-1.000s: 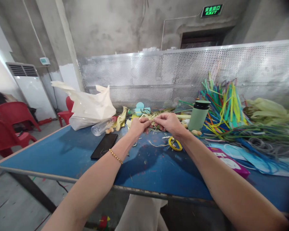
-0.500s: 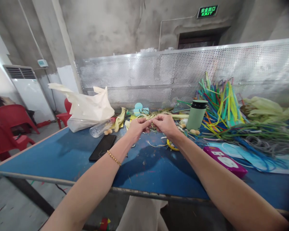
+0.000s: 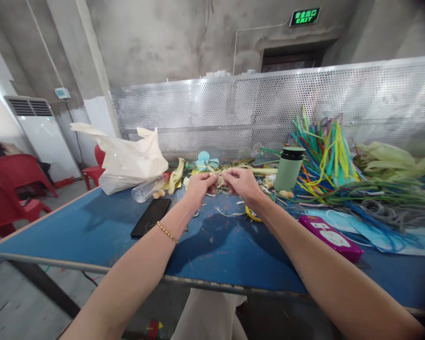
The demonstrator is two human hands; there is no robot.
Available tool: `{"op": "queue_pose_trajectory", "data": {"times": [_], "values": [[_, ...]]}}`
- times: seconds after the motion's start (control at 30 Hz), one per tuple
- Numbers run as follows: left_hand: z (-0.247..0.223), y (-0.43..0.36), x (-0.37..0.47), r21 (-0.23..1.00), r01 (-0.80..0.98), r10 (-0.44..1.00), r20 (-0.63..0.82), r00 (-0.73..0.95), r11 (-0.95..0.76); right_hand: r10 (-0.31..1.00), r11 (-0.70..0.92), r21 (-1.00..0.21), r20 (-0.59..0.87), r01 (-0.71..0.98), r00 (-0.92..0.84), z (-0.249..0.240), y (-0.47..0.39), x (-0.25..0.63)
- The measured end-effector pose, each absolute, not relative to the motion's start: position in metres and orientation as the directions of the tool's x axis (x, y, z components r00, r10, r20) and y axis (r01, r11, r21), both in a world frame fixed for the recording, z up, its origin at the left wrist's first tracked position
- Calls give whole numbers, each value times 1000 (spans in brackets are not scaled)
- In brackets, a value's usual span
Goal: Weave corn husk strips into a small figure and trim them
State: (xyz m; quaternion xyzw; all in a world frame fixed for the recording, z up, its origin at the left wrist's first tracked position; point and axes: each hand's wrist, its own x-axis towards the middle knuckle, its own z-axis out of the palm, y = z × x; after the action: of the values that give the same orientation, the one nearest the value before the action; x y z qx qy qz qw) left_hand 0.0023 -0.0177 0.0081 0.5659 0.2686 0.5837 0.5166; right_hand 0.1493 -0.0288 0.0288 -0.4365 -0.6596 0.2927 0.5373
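My left hand [image 3: 199, 187] and my right hand [image 3: 243, 184] are raised over the far middle of the blue table [image 3: 212, 255], with a small gap between the fingertips. Both are closed in a pinch. Something small and pale shows between them, too small to name. Behind the hands lie dried husks [image 3: 177, 176] and plant scraps. A yellow ring [image 3: 252, 215] is on the table below my right wrist, and a thin pale strip [image 3: 230, 214] lies just left of it.
A black phone [image 3: 150, 218], clear bottle [image 3: 148, 190] and white plastic bag [image 3: 132, 158] are at left. At right are a green jar [image 3: 289, 170], peanuts, a magenta box [image 3: 331, 238], masks and colourful strips [image 3: 335, 151]. A perforated metal panel [image 3: 205, 108] stands behind.
My fingertips have moved slightly apart, my left hand shifting a little to the left. More of the pale thing between them shows.
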Motion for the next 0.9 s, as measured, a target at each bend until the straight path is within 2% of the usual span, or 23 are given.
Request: {"op": "queue_pose_trajectory", "data": {"times": [0.13, 0.37, 0.5, 0.67, 0.9], "values": [[11, -17, 0, 894, -344, 929, 348, 130, -286, 909, 403, -871, 416, 281, -16, 28, -27, 148], [11, -17, -2, 891, -339, 929, 356, 104, -303, 940, 336, -920, 314, 200, -136, 28, -35, 145], [11, -16, -3, 893, -280, 925, 378, 44, -352, 919, 378, -904, 341, 197, -197, 28, -36, 144], [11, -14, -4, 900, -219, 925, 375, -55, -378, 917, 398, -900, 384, 177, -112, 33, -41, 139], [14, -19, -4, 898, -172, 911, 412, 8, -404, 841, 508, -848, 451, 151, -299, 39, -42, 149]]}}
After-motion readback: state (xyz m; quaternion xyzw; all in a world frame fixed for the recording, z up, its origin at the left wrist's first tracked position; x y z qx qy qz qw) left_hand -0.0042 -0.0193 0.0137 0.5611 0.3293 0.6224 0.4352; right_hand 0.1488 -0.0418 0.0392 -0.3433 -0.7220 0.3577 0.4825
